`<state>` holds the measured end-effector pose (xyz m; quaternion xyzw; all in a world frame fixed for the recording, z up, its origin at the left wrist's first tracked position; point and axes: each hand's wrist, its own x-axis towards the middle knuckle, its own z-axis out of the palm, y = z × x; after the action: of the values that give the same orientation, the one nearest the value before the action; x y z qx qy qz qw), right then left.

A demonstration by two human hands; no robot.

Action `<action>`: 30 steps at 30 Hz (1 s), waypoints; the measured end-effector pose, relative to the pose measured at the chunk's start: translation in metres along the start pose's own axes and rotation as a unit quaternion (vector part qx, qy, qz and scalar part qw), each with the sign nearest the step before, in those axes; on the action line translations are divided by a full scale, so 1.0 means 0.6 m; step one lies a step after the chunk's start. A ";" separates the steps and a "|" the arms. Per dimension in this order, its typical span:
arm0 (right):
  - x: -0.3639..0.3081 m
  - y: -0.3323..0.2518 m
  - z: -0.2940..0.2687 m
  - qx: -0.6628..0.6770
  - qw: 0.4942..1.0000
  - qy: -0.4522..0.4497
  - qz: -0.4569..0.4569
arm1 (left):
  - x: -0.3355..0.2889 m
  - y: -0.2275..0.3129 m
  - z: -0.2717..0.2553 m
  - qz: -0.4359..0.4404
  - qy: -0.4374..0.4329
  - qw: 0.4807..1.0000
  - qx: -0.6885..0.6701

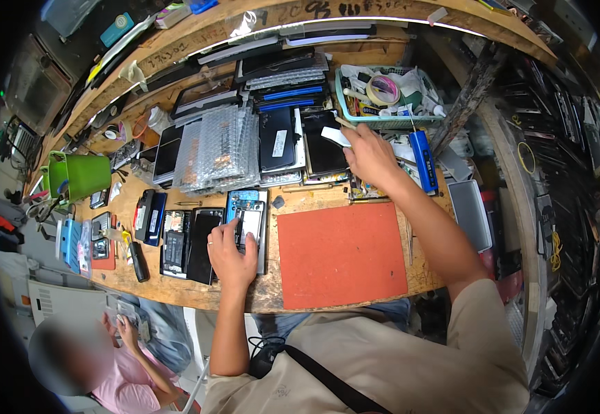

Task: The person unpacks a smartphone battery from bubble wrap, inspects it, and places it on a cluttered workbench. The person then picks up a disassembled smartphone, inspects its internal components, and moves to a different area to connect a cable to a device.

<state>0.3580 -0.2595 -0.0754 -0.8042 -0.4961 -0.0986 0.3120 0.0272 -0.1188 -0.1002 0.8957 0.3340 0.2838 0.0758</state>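
My left hand (233,259) rests at the near side of the bench, fingers apart, over an opened phone (250,231) with a blue and silver inside. Beside that hand lies a dark screen panel (205,243), next to another opened phone body (174,241) with a black battery. Reaching to the back right, my right hand (369,155) has its fingers closed on a small flat white piece (334,136). The piece is above a black tablet screen (323,153); whether it touches the screen I cannot tell. A thin wooden stick (345,123) shows by the fingers.
An orange-red mat (343,255) covers the bench's front middle. Bubble-wrapped panels (218,148) are stacked behind. A teal basket (390,123) holds tape and supplies; a blue tool (423,160) stands beside it. At left are a green bin (78,176) and a seated person (131,369).
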 end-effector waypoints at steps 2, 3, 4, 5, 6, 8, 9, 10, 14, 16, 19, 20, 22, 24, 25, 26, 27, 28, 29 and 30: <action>0.010 0.013 -0.003 0.005 1.000 -0.005 0.025 | -0.003 0.000 0.000 0.005 0.009 1.000 -0.007; 0.017 0.010 -0.014 0.022 0.999 0.016 0.032 | -0.006 -0.004 -0.002 0.010 0.014 1.000 -0.013; 0.024 0.006 -0.028 0.039 0.998 0.036 0.039 | -0.006 -0.008 -0.005 0.016 0.018 1.000 -0.018; 0.031 0.003 -0.054 0.085 0.992 0.070 0.055 | -0.006 -0.007 -0.003 0.014 0.023 1.000 -0.016; 0.040 0.003 -0.073 0.112 0.982 0.089 0.120 | -0.005 -0.003 -0.004 0.015 0.022 1.000 -0.014; 0.059 0.027 -0.100 0.086 0.976 0.179 0.087 | -0.006 0.001 -0.004 0.009 0.019 1.000 -0.008; 0.068 0.052 -0.106 0.041 0.979 0.187 0.067 | -0.003 0.003 -0.003 0.005 0.016 1.000 -0.007; 0.073 0.079 -0.105 -0.004 0.980 0.194 0.048 | -0.001 0.005 -0.003 0.001 0.013 1.000 -0.005; 0.052 0.070 -0.099 -0.128 0.976 0.171 0.041 | -0.006 -0.004 0.002 -0.007 0.014 1.000 -0.012; 0.034 0.029 -0.083 -0.033 0.992 0.109 0.061 | -0.004 -0.002 0.001 -0.007 0.014 1.000 -0.014; 0.008 -0.044 -0.032 0.000 1.000 0.000 0.005 | -0.005 -0.005 0.001 -0.008 0.014 1.000 -0.012; 0.004 -0.061 -0.015 0.002 0.999 -0.043 0.008 | -0.005 -0.006 0.000 -0.006 0.013 1.000 -0.010; -0.003 -0.079 0.019 -0.071 0.995 -0.074 -0.007 | -0.003 -0.006 0.000 -0.002 0.010 1.000 -0.013; 0.002 -0.090 0.029 -0.107 0.989 -0.099 -0.003 | -0.004 -0.007 -0.002 -0.004 0.007 1.000 -0.016; 0.005 -0.090 0.027 -0.107 0.988 -0.108 -0.002 | -0.003 -0.007 -0.002 -0.003 0.007 1.000 -0.017; 0.009 -0.088 0.025 -0.108 0.987 -0.117 -0.004 | -0.004 -0.008 -0.001 -0.005 0.009 1.000 -0.020; 0.011 -0.081 0.022 -0.086 0.989 -0.119 -0.010 | -0.005 -0.009 -0.002 -0.001 0.011 1.000 -0.024; 0.012 -0.078 0.015 -0.071 0.989 -0.127 -0.002 | -0.005 -0.011 -0.003 0.003 0.014 1.000 -0.028; 0.009 -0.073 0.007 -0.069 0.989 -0.130 0.011 | -0.006 -0.011 -0.002 0.006 0.017 0.999 -0.035; 0.006 -0.072 0.002 -0.068 0.988 -0.134 0.025 | -0.006 -0.012 -0.001 0.003 0.014 0.999 -0.036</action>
<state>0.3226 -0.2424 -0.0571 -0.8416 -0.5054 -0.0158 0.1896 0.0207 -0.1156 -0.1035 0.8890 0.3221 0.3088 0.1027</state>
